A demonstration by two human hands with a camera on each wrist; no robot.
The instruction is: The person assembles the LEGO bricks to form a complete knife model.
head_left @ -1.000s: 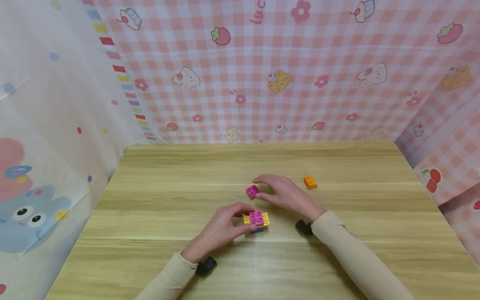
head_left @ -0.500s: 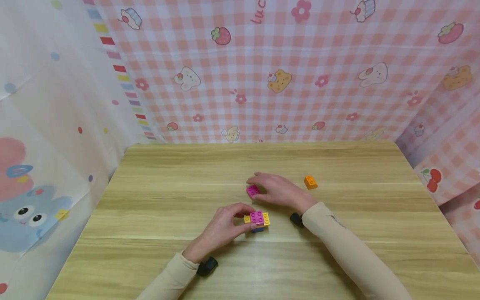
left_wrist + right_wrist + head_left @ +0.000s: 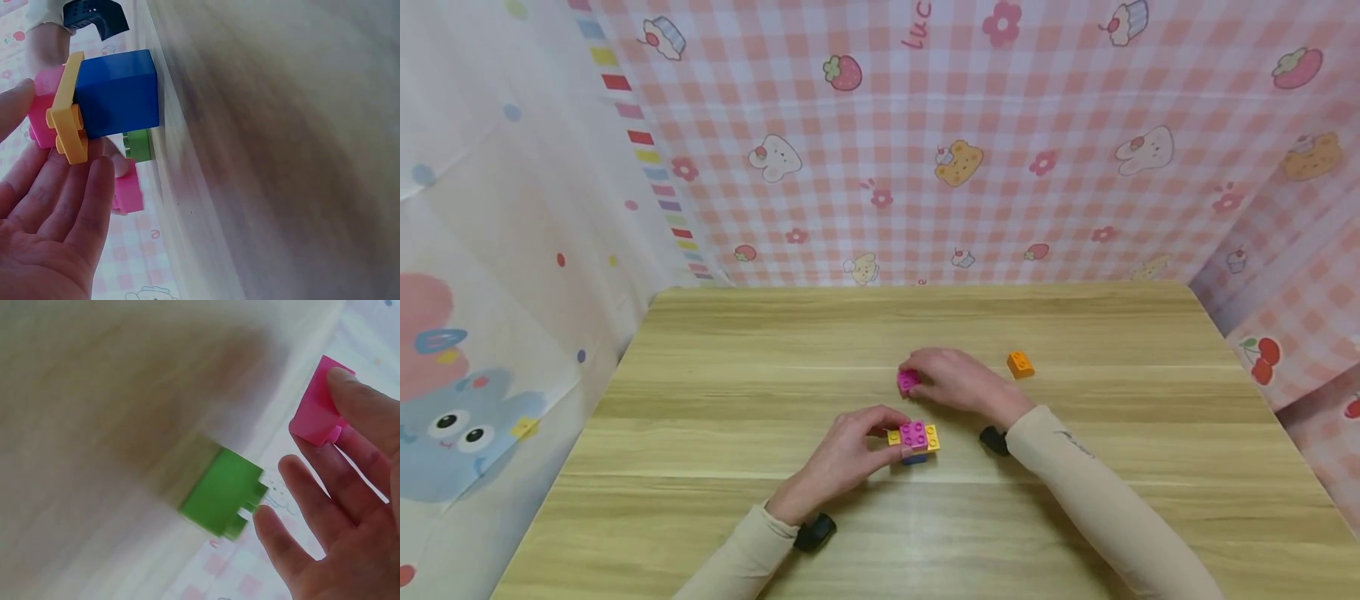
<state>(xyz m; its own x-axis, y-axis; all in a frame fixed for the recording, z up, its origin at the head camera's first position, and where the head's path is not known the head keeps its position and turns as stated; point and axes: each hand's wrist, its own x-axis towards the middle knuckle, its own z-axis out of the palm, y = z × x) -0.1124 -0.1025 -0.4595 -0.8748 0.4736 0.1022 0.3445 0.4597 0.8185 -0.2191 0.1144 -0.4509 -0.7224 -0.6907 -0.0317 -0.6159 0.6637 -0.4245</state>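
My left hand (image 3: pixel 852 448) holds a small stack between thumb and fingers. On top of this stack is a pink brick (image 3: pixel 913 435), under it a flat yellow brick (image 3: pixel 932 438), and at the bottom a blue brick (image 3: pixel 117 94). Farther back, my right hand (image 3: pixel 961 385) pinches a magenta brick (image 3: pixel 907 382) between thumb and fingertips; the right wrist view shows this magenta brick (image 3: pixel 317 406) at the thumb tip. A green brick (image 3: pixel 225 494) stands on the table beside the lower fingers of that hand, hidden under the hand in the head view.
An orange brick (image 3: pixel 1020 364) lies to the right of my right hand. The wooden table (image 3: pixel 737 350) ends at the back against a pink checked cloth (image 3: pixel 880 125). White printed cloth (image 3: pixel 490 217) hangs on the left.
My right hand has moved left from above the green brick to the magenta brick and now pinches it; that brick has turned slightly. The left hand and its stack stay put.
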